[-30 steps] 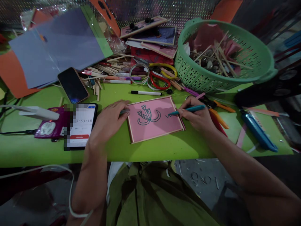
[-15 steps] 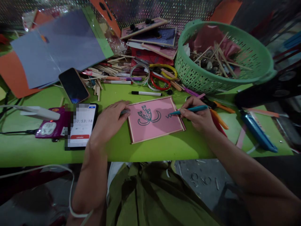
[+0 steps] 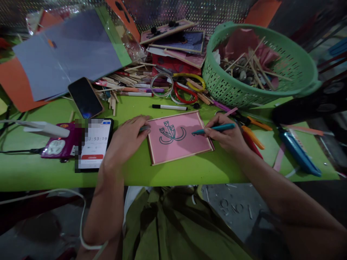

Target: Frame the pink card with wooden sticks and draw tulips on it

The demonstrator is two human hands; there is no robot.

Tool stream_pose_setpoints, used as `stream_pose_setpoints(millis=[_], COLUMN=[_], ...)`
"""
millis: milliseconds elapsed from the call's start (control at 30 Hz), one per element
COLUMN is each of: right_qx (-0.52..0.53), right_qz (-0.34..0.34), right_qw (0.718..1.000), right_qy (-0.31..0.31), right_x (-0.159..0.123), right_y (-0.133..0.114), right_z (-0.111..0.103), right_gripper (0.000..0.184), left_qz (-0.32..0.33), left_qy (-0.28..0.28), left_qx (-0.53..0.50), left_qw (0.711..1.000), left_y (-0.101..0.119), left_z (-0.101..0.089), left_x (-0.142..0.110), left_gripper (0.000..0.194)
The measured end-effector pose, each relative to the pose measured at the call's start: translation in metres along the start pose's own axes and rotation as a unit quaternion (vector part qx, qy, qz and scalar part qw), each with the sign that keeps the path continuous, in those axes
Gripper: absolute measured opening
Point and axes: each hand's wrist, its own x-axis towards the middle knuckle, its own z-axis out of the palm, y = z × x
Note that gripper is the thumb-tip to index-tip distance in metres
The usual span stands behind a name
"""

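A pink card [image 3: 173, 153] edged with thin wooden sticks lies slightly tilted on the green table. Three tulip-like flowers with curling leaves are drawn on it in dark teal line. My right hand [image 3: 226, 133] pinches a teal marker [image 3: 223, 127], its tip touching the right part of the card, where it covers most of a small zigzag mark. At the card's left edge rests my left hand [image 3: 127, 139], fingers closed around a short dark teal piece that looks like a marker cap [image 3: 145, 128]; the fingers partly hide it.
Behind the card lie a black-and-white marker [image 3: 169, 107], scissors [image 3: 187, 92] and a tape roll [image 3: 162, 85]. A green basket [image 3: 225, 86] of sticks and stones stands back right. Two phones, one showing a timer [image 3: 94, 144], are at left. Pliers [image 3: 252, 137] lie right of my right hand.
My right hand has shifted slightly left with the teal marker, whose tip now sits over the zigzag line. My left hand stays in place at the card's edge.
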Motion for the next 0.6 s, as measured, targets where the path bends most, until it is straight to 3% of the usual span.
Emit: stream_pose_setpoints(millis=[600], right_qx=[0.003], right_qz=[0.0], right_qw=[1.0], right_qy=[-0.004], right_x=[-0.0004], right_y=[0.001], right_z=[-0.0001], right_gripper=[0.038], left_qz=[0.003], left_qy=[0.005], left_qx=[-0.008], left_qw=[1.0], left_y=[0.0002], left_z=[0.0005], left_x=[0.0004], left_gripper=[0.026])
